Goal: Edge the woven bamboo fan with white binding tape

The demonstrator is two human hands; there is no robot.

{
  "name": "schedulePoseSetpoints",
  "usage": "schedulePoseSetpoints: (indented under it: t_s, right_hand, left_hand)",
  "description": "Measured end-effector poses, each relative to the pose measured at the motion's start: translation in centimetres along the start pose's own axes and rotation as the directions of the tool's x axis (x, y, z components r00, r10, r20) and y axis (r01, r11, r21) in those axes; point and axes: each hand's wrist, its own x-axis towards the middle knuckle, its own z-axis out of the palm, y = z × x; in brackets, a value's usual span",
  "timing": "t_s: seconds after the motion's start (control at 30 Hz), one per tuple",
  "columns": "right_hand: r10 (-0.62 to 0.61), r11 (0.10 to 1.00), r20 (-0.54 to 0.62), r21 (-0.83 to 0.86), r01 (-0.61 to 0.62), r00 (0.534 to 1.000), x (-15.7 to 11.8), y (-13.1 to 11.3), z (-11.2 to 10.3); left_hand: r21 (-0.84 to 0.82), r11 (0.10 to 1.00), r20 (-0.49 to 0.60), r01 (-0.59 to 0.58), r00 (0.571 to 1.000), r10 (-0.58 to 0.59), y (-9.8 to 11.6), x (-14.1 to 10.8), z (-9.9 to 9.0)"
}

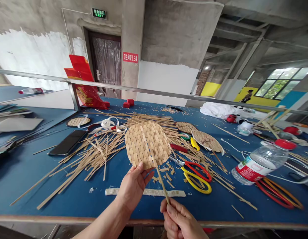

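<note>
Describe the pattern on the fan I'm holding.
The fan has a light tan, criss-cross woven pattern, best seen in the head view.

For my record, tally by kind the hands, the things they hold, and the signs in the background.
Hands: 2 (left hand, right hand)
Woven panel: 1
Stick: 1
Signs: 2 (green sign, red sign)
Total: 6

Blue flat surface is open front left, beside piled thin tan strips; rounded woven tan panel blocks middle, red-and-yellow-handled metal scissors and clear red-capped plastic bottle block right.
</note>
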Motion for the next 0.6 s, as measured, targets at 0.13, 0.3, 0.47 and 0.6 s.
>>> schedulePoseSetpoints:
  t_s: [0.13,0.3,0.47,0.6]
  right_hand:
    - [-0.024,1.000,0.010,-0.011,0.024,1.000,0.2,0.4,0.1]
    - [-0.035,0.999,0.046,-0.002,0.035,0.998,0.5,0.9,0.2]
    - [-0.065,0.998,0.067,-0.003,0.065,0.996,0.8,1.7,0.1]
    - [-0.089,0.995,0.081,-0.038,0.092,0.993,0.9,1.9,-0.1]
  left_hand:
    - [0.005,1.000,0.028,-0.007,1.000,0.007,0.3,-0.1,0.1]
    - [0.009,1.000,0.043,-0.003,0.999,0.003,0.6,-0.3,0.3]
    - [-0.016,1.000,0.060,-0.004,0.998,0.005,0.6,-0.5,0.5]
    - [-0.021,1.000,0.085,-0.014,0.996,0.016,1.0,-0.6,0.4]
